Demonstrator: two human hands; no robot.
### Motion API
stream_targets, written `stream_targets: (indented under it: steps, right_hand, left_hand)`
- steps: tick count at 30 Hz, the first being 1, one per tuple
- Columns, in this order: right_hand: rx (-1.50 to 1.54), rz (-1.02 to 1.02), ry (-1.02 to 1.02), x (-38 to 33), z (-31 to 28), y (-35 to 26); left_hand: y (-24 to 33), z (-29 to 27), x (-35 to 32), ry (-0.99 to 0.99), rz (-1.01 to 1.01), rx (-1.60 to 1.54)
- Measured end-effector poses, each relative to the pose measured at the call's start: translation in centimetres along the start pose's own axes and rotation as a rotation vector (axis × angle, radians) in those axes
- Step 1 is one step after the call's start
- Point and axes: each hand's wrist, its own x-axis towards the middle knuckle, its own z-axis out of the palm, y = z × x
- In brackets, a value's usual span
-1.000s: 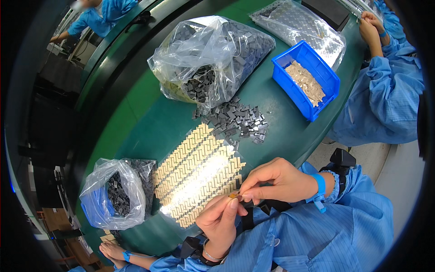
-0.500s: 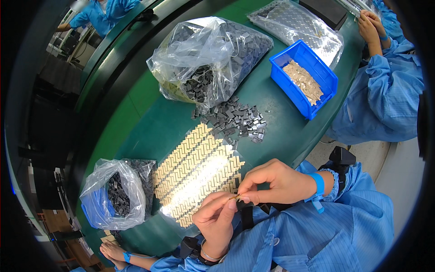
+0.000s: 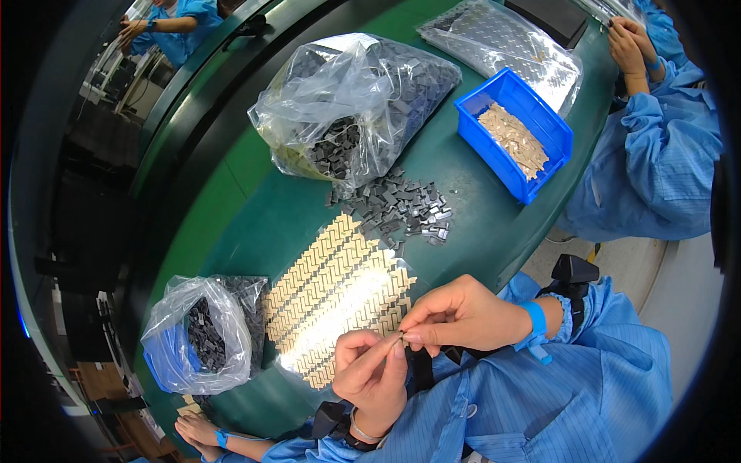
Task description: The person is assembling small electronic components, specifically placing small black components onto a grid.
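My left hand [image 3: 372, 376] and my right hand [image 3: 467, 315] meet in front of my body, thumbs and index fingers pinched together. Between the fingertips is a small dark piece [image 3: 401, 336], mostly covered, so its exact shape does not show. Just beyond my hands lies a sheet of small tan strips [image 3: 312, 284] in a zigzag pattern, with a bright glare across it. Past its far edge is a loose pile of small black rectangular parts [image 3: 409, 202]. A blue bin [image 3: 472, 130] farther right holds many thin tan pieces [image 3: 513, 139].
A big clear bag of black parts [image 3: 401, 85] stands at the back, a smaller open bag [image 3: 239, 339] at the left. A flat plastic-wrapped stack [image 3: 502, 42] lies far right. Co-workers' hands rest at lower left [image 3: 197, 429] and upper right [image 3: 629, 52].
The fingers of my left hand have shifted slightly around the small piece, and its tan-gold glint is now dark. My right hand has moved slightly left. The pinch stays closed.
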Motion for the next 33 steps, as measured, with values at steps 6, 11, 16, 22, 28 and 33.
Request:
stream_targets:
  steps: [6,11,16,22,28,33]
  right_hand:
    - [-0.040,-0.096,0.062,-0.2,0.0,0.5]
    - [-0.375,-0.365,0.219,-0.4,-2.0,-2.0]
    - [-1.359,-0.717,0.771,-2.0,-6.9,-8.8]
    - [-1.656,-0.709,0.923,-2.7,-12.1,-9.8]
    - [-1.602,-0.835,0.960,-2.1,-10.2,-8.8]
    - [-0.995,-0.609,0.123,-1.7,-5.4,-6.6]
  left_hand:
    - [0.1,0.9,0.1,0.025,-0.319,-0.472]
    - [0.4,0.9,1.1,0.042,-0.436,-0.749]
    - [-0.2,-0.6,1.5,0.082,-0.177,-0.335]
    - [1.3,-0.7,2.4,-0.056,0.264,0.355]
    - [0.8,0.0,3.5,-0.191,0.661,0.487]
    - [0.8,0.2,3.0,-0.246,0.930,0.646]
